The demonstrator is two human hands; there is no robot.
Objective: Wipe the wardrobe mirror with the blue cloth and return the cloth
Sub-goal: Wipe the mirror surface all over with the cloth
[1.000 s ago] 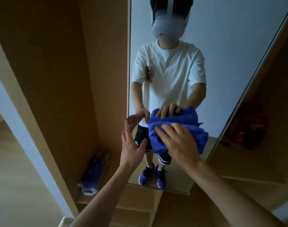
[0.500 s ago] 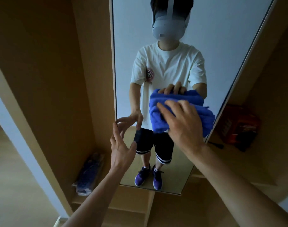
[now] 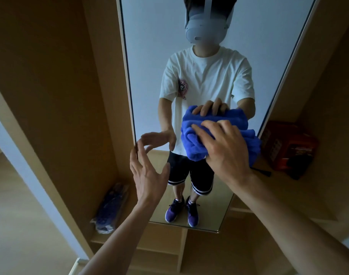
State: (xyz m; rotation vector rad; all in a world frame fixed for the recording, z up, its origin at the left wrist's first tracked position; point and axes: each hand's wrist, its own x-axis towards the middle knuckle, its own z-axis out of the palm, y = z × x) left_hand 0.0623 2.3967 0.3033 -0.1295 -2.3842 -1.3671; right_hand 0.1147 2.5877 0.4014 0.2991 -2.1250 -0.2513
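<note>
Head view: on the low shelf at the left lies a blue thing in a clear bag (image 3: 112, 207). The left hand (image 3: 148, 171) is up by the left edge of the mirror (image 3: 150, 56), fingers (image 3: 139, 153) spread wide, holding nothing. I cannot tell if it touches the glass. The blue cloth (image 3: 197, 143) sits bunched on the glass near the mirror's right edge. The right hand (image 3: 227, 147) presses it with straight fingers. The cloth has slid up the glass in the last second, so wiping is going on. Putting it back comes later. The pink shirt print (image 3: 183, 88) and the red box (image 3: 288, 143) are too blurry to read.
</note>
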